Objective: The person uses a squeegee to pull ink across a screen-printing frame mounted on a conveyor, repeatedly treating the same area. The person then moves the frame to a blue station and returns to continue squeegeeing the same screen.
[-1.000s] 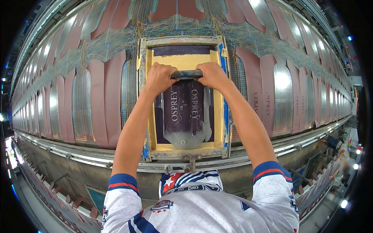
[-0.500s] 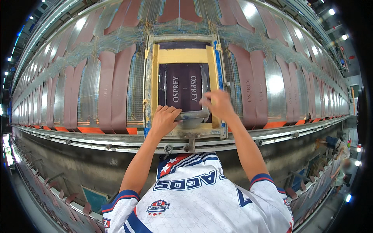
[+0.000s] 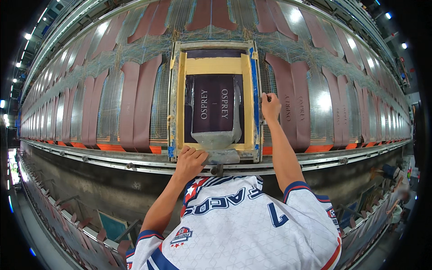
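In front of me a screen-printing frame (image 3: 174, 105) lies flat on the long table, with yellow tape around a dark mesh panel (image 3: 215, 101) that bears pale lettering. Grey paste (image 3: 215, 139) is gathered at the near end of the mesh. My left hand (image 3: 191, 161) is closed on the left end of a squeegee (image 3: 223, 157), by the frame's near edge. At the frame's right side my right hand (image 3: 271, 107) has its fingers curled round a small metal handle (image 3: 263, 107), which they partly cover.
Dark red cut pieces (image 3: 130, 105) lie in rows along the shiny table, left, right and beyond the frame. A metal rail (image 3: 103, 159) with knobs runs along the near edge. Another rack of pieces stands behind me, and a person (image 3: 396, 198) is at the far right.
The squeegee has come off the mesh toward me in my left hand, onto the frame's near edge. My right hand has moved right, from over the mesh to the frame's side handle.
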The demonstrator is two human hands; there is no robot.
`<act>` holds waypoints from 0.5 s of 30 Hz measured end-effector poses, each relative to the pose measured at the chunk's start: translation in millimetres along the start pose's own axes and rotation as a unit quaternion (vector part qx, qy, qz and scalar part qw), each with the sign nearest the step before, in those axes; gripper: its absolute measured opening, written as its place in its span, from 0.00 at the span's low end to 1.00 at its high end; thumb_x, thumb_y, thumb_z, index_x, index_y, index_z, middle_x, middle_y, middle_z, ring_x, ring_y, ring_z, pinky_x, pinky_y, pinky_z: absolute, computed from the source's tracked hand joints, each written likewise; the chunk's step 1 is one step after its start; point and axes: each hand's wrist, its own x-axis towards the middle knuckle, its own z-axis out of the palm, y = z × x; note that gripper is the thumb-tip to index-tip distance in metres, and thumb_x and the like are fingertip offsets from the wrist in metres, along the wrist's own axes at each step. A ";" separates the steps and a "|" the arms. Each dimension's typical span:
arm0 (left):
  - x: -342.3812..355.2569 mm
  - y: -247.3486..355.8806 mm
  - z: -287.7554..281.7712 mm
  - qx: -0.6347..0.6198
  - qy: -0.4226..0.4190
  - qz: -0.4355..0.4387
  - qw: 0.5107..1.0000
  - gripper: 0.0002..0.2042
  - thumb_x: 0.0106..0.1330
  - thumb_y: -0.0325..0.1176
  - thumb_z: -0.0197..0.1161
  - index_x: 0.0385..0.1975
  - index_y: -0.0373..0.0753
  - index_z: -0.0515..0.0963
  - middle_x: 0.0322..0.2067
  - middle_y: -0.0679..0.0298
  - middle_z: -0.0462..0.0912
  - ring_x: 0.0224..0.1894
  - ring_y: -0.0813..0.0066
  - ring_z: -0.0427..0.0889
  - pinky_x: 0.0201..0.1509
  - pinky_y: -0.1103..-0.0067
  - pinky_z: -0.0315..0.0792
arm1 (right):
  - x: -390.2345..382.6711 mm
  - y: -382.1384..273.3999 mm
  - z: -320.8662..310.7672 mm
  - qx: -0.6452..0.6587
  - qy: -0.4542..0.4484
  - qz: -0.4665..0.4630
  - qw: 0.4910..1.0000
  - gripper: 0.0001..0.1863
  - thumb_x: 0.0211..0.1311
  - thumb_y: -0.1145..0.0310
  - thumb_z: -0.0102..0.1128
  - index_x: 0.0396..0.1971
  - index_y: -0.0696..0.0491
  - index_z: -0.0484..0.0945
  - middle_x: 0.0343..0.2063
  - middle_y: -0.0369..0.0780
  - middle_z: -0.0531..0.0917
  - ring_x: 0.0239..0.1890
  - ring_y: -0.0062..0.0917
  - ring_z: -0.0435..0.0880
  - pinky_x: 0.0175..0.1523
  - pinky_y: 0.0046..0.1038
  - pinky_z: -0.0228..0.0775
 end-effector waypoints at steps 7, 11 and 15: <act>27.8 -30.1 19.3 -0.009 -0.031 0.023 0.999 0.19 0.40 0.28 0.73 0.37 0.44 0.82 0.38 0.68 0.87 0.38 0.69 0.83 0.47 0.70 0.68 | -3.8 -0.2 -8.9 0.021 0.021 -0.019 0.999 0.17 0.70 0.55 0.61 0.35 0.56 0.81 0.23 0.43 0.83 0.24 0.33 0.82 0.35 0.40 0.71; 94.1 -72.1 15.7 0.025 0.021 0.058 0.998 0.17 0.43 0.27 0.71 0.36 0.45 0.82 0.31 0.67 0.84 0.35 0.67 0.82 0.46 0.67 0.67 | -2.4 2.0 -7.8 0.008 0.038 -0.027 0.999 0.17 0.70 0.55 0.61 0.35 0.57 0.80 0.25 0.44 0.83 0.26 0.34 0.83 0.36 0.40 0.71; 178.0 -120.0 4.6 0.012 0.068 0.037 0.997 0.10 0.49 0.33 0.73 0.31 0.45 0.82 0.28 0.64 0.83 0.34 0.62 0.82 0.45 0.65 0.68 | -3.2 -6.1 -9.9 0.028 0.030 -0.016 0.999 0.17 0.70 0.55 0.61 0.37 0.57 0.81 0.25 0.47 0.84 0.27 0.38 0.84 0.38 0.40 0.74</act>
